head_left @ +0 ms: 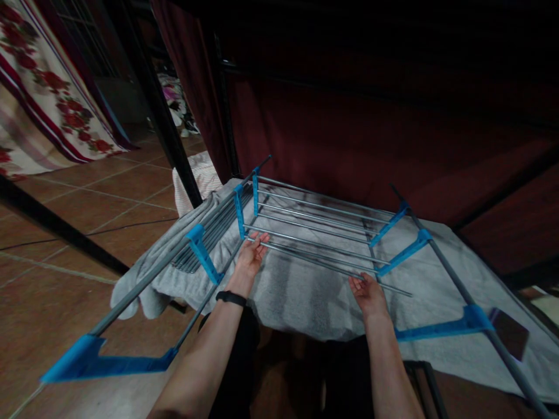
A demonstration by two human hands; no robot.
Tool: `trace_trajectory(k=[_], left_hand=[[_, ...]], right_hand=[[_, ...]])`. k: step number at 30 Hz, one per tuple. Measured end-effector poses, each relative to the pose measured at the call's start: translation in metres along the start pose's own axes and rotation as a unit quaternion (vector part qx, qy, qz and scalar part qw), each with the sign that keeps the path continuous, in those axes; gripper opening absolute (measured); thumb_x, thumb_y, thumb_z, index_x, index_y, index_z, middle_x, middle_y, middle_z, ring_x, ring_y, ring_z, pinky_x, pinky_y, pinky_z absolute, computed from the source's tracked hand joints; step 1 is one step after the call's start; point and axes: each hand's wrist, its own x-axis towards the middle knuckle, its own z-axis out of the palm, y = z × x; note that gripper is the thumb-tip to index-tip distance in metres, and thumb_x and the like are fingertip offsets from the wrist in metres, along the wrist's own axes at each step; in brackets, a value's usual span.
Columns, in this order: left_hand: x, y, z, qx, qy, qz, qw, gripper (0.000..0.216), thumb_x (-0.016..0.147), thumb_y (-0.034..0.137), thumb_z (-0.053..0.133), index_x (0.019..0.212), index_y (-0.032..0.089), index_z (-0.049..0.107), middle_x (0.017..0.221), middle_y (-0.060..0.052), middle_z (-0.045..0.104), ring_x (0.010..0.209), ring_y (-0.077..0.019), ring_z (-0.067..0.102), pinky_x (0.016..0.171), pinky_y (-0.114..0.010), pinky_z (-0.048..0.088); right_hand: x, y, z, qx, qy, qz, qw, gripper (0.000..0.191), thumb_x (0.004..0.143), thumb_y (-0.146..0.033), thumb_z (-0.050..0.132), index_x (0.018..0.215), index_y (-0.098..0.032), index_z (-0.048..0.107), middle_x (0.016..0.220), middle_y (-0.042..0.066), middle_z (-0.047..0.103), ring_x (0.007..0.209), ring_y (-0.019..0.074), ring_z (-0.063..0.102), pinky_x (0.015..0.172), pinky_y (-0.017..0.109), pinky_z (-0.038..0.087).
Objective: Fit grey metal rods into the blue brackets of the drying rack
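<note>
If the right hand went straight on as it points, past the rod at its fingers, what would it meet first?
Past that rod, the right hand would most likely meet the next grey crossbars ahead; their exact depth is unclear.

Bare forearms (225, 340) stretched forward, well apart, left fingers (262, 238) curled, right fingers (357, 284) curled.

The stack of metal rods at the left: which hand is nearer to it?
Left. The left hand is just to the right of the stack; the right hand is much farther right, at a thin rod.
</note>
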Motion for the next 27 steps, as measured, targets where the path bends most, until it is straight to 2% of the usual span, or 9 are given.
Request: trace_trajectory(k=[6,15,22,27], left_hand=[[-0.001,-0.001,0.000,-0.001,-0.015,0.019,1.000,0.020,0.090,0.001,0.057,0.100,0.017,0.062,0.101,-0.011,0.076,0.089,-0.0170,0.075,0.076,-0.026,0.058],[0.001,0.000,-0.002,-0.013,-0.004,0.025,1.000,0.020,0.087,0.001,0.061,0.097,0.018,0.066,0.088,-0.003,0.074,0.074,-0.0120,0.071,0.073,-0.024,0.057],[-0.002,0.001,-0.001,0.016,0.005,0.015,1.000,0.020,0.090,0.002,0.058,0.097,0.018,0.067,0.085,-0.003,0.074,0.074,-0.0112,0.069,0.069,-0.022,0.055],[-0.006,-0.003,0.001,0.045,-0.009,-0.021,0.999,0.020,0.088,-0.002,0.058,0.092,0.016,0.065,0.085,-0.005,0.074,0.075,-0.0134,0.071,0.070,-0.025,0.057]], right_hand=[[-0.004,0.000,0.001,0.032,-0.001,0.000,0.999,0.013,0.088,-0.011,0.056,0.079,-0.020,0.059,0.070,-0.002,0.068,0.065,0.0106,0.068,0.073,0.026,0.064],[-0.003,0.001,0.002,0.028,-0.014,-0.035,0.999,0.014,0.088,-0.009,0.059,0.080,-0.020,0.062,0.071,-0.002,0.069,0.068,0.0110,0.071,0.074,0.024,0.064],[-0.002,0.003,0.005,0.028,-0.051,-0.038,0.998,0.020,0.082,-0.002,0.059,0.076,-0.021,0.062,0.074,-0.002,0.072,0.075,0.0119,0.072,0.088,0.030,0.063],[-0.013,0.004,0.013,0.044,-0.100,-0.033,0.993,0.021,0.077,-0.001,0.064,0.071,-0.020,0.060,0.077,0.001,0.075,0.082,0.0133,0.074,0.093,0.032,0.061]])
